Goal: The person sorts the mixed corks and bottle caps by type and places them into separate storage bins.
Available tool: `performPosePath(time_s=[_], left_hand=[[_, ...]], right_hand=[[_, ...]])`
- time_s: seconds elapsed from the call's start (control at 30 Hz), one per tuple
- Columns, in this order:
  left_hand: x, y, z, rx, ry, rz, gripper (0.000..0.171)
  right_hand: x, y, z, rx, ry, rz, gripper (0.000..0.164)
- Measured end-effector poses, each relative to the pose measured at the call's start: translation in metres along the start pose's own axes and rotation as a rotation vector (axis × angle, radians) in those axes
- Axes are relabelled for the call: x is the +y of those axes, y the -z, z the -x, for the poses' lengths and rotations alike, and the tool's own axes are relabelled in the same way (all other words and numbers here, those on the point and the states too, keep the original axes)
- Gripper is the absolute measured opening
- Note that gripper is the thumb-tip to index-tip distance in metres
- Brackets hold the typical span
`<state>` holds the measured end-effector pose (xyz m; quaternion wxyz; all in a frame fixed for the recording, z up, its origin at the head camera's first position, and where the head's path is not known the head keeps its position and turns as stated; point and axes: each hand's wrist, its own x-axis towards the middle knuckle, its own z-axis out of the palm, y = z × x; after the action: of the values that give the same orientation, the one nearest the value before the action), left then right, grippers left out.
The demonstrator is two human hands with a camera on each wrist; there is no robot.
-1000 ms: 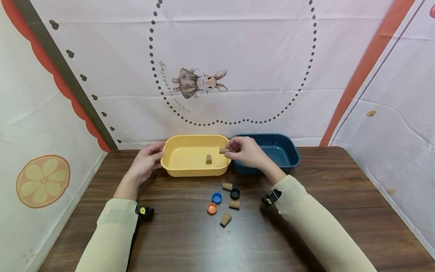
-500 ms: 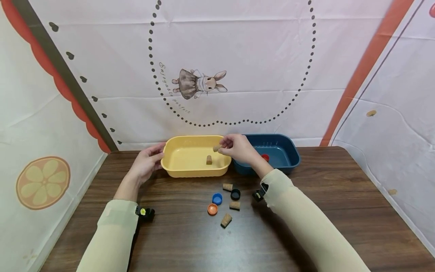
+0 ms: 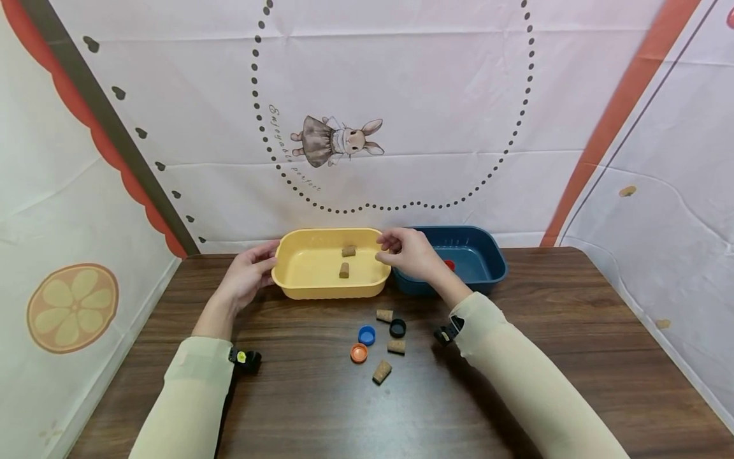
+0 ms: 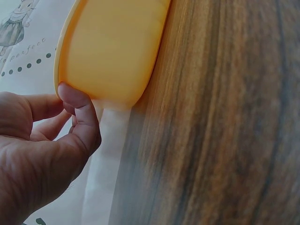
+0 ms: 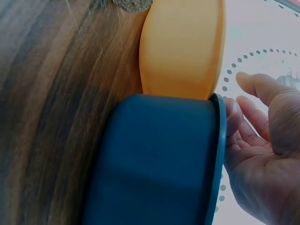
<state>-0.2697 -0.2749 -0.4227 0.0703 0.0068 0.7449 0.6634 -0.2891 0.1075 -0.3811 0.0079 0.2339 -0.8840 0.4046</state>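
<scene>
My left hand (image 3: 248, 274) pinches the left rim of the yellow plastic basin (image 3: 304, 292); in the left wrist view the thumb (image 4: 75, 96) lies on the rim, with the fingers partly hidden behind. Two corks, a farther cork (image 3: 348, 251) and a nearer cork (image 3: 344, 270), lie inside this basin. Over the spot where the yellow basin meets the dark blue basin (image 3: 476, 284), my right hand (image 3: 411, 254) hovers with thumb and fingers apart, holding nothing. A red bottle cap (image 3: 450, 264) inside the blue basin is partly covered by the right wrist.
On the brown table (image 3: 298, 395), before the basins, lie a blue cap (image 3: 366, 335), an orange cap (image 3: 359, 353), a black cap (image 3: 397, 328) and loose corks: one at the back (image 3: 384, 315), one in the middle (image 3: 395, 347), one nearest (image 3: 381, 371). A printed cloth (image 3: 436, 115) hangs behind.
My right hand moved left over the yellow basin with a cork, let it drop inside, and drew back slightly right. The cork lying there shifted a little left. My left hand stayed put.
</scene>
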Motion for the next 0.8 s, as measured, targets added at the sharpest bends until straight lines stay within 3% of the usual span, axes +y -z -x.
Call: performPosePath(time_s=[0.27, 0.8], left_hand=[[-0.003, 0.000, -0.003, 0.011, 0.005, 0.012, 0.053], [-0.003, 0.002, -0.003, -0.007, 0.003, 0.004, 0.054]], right_hand=[[-0.002, 0.006, 0.017, -0.008, 0.028, -0.042, 0.028], [-0.013, 0.003, 0.054, -0.044, 0.097, -0.023, 0.025]])
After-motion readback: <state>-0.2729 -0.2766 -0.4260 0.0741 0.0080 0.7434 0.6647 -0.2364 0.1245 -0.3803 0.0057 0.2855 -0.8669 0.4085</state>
